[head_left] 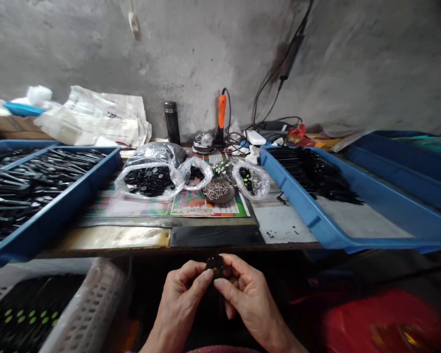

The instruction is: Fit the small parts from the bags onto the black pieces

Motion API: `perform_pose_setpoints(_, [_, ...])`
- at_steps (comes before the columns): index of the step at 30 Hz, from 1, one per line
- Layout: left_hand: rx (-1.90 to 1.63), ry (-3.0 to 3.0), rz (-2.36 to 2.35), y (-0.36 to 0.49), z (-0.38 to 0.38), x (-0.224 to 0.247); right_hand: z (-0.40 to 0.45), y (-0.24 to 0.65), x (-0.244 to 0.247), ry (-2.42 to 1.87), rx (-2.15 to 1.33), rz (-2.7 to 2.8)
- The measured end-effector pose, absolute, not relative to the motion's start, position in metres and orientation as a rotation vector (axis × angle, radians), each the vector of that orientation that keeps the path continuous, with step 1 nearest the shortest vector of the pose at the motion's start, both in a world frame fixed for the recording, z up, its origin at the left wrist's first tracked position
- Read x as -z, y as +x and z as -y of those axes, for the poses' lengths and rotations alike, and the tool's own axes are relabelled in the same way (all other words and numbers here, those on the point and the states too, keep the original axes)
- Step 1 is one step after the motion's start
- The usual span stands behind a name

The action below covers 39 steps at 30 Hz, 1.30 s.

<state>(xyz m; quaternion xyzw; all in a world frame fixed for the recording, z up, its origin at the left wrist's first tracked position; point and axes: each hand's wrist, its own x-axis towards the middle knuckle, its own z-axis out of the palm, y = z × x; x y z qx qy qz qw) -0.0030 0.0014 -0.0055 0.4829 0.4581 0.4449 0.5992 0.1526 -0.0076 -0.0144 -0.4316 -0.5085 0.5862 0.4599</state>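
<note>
Just below the front edge of the table, a small black part (215, 264) is pinched between my two hands. My left hand (183, 296) grips its left side with thumb and forefinger. On the right side, the thumb and fingers of my right hand (248, 294) close on the same part. Its exact kind I cannot make out, as fingertips cover much of it. Beyond my hands, a dish of small metal rivets or screws (216, 190) stands on the table. Open plastic bags of black pieces (150, 180) and of black and yellow-green pieces (250, 181) lie around the dish.
A blue tray (64, 206) full of long black parts stands left; another blue tray (330, 228) holds black parts at right. Behind are a dark flask (171, 122) and an orange-handled tool (222, 112) with a cord. A white basket (84, 304) sits low left.
</note>
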Motion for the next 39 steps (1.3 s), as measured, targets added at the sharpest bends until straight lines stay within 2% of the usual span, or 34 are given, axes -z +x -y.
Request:
perform_pose_setpoints(30, [-1.114,0.948,-1.090,0.012,-0.002,0.012,0.007,0.157,0.030,-1.020,-1.468,1.277])
perform_pose_setpoints(36, [-1.081,1.045,-1.159,0.011,0.001,0.019,-0.001,0.165,0.019,-1.163,-1.301,1.437])
perform_pose_setpoints(39, [-1.085,1.144,-1.203,0.011,0.002,0.023,-0.006,0.165,0.013,-1.246,-1.323,1.427])
